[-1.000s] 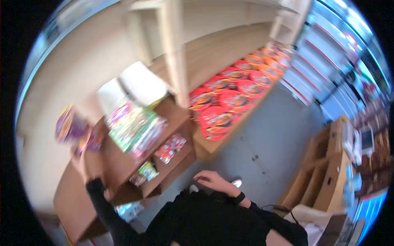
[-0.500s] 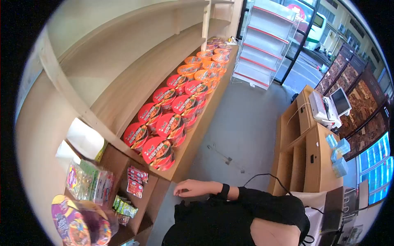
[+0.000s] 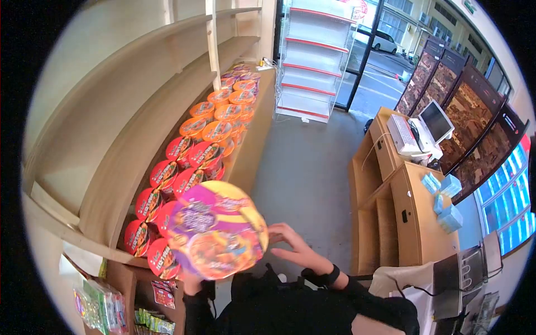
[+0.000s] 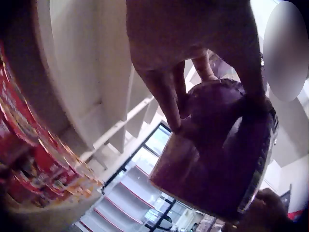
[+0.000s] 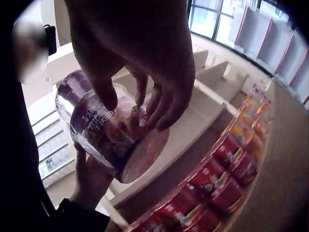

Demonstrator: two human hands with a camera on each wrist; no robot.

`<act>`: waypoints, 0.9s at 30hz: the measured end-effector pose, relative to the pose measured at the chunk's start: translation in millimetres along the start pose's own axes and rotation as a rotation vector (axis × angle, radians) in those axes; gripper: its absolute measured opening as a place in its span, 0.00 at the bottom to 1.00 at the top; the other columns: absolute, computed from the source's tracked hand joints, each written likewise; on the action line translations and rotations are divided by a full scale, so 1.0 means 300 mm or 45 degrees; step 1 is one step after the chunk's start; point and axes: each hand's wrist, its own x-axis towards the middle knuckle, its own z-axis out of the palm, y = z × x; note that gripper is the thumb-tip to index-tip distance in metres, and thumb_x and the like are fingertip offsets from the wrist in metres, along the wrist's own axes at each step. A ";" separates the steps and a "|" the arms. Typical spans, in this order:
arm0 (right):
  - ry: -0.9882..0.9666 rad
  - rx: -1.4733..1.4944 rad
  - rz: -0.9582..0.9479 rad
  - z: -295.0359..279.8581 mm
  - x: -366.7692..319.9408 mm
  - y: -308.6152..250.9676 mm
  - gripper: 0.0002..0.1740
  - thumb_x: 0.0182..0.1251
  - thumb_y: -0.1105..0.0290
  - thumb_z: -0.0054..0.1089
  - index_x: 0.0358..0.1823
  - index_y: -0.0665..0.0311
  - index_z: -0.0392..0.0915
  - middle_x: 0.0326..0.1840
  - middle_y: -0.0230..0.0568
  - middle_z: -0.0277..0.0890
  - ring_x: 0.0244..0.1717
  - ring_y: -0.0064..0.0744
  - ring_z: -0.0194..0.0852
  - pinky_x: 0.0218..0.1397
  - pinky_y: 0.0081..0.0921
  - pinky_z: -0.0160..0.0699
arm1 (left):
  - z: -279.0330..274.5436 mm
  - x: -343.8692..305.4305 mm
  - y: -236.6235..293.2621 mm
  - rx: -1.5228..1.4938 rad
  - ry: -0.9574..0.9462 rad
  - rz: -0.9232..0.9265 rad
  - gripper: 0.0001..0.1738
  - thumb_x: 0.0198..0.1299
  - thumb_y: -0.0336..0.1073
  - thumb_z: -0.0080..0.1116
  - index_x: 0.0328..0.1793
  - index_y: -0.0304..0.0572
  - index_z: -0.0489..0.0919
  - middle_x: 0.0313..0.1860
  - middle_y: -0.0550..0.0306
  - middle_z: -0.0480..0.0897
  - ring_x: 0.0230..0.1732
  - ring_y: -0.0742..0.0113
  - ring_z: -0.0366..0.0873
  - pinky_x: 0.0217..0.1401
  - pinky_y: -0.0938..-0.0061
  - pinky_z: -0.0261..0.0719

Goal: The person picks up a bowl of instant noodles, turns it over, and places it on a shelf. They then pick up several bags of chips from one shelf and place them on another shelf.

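Note:
My left hand [image 3: 192, 283] holds a purple and yellow noodle tub [image 3: 218, 231] up in front of my body, its printed lid facing the head camera. In the left wrist view, fingers of that hand [image 4: 193, 43] spread over and grip the dark purple tub [image 4: 217, 150]. A second purple tub seems to sit against it in the right wrist view. My right hand [image 3: 298, 251] is at the tub's right edge with fingers loosely bent. In the right wrist view, that hand [image 5: 145, 63] hangs over the tub [image 5: 104, 125]; whether it touches is unclear.
Red tubs [image 3: 137, 237] and orange tubs [image 3: 218, 131] stand in rows on the left shelf. Snack packets [image 3: 100, 307] lie at the lower left. A wooden counter [image 3: 399, 190] with blue boxes is on the right; a white rack [image 3: 312, 61] stands ahead.
The purple tub and left hand have moved from the far left to the front of my body. My right hand has come near the tub. The head view has turned towards the rack and counter.

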 end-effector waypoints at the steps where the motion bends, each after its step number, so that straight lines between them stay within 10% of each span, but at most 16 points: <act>1: 0.087 -0.043 0.024 -0.043 -0.013 0.001 0.28 0.60 0.69 0.59 0.62 0.63 0.62 0.59 0.44 0.58 0.57 0.36 0.63 0.58 0.30 0.66 | 0.060 0.050 -0.014 -0.027 -0.088 -0.003 0.39 0.37 0.36 0.77 0.56 0.30 0.70 0.51 0.49 0.75 0.53 0.61 0.72 0.57 0.69 0.71; 9: 0.501 -0.226 0.250 -0.224 0.045 0.101 0.46 0.50 0.68 0.70 0.68 0.62 0.52 0.63 0.45 0.52 0.64 0.39 0.55 0.60 0.37 0.67 | 0.387 0.424 -0.079 0.075 -0.437 0.039 0.38 0.29 0.35 0.80 0.51 0.32 0.74 0.56 0.52 0.72 0.55 0.63 0.72 0.57 0.70 0.73; 27: 0.609 -0.300 0.494 -0.663 0.565 0.374 0.46 0.46 0.69 0.73 0.65 0.63 0.54 0.62 0.43 0.56 0.62 0.36 0.60 0.56 0.31 0.72 | 0.559 1.052 -0.362 0.176 -0.396 0.040 0.27 0.31 0.37 0.77 0.35 0.39 0.71 0.55 0.45 0.72 0.55 0.54 0.73 0.54 0.65 0.73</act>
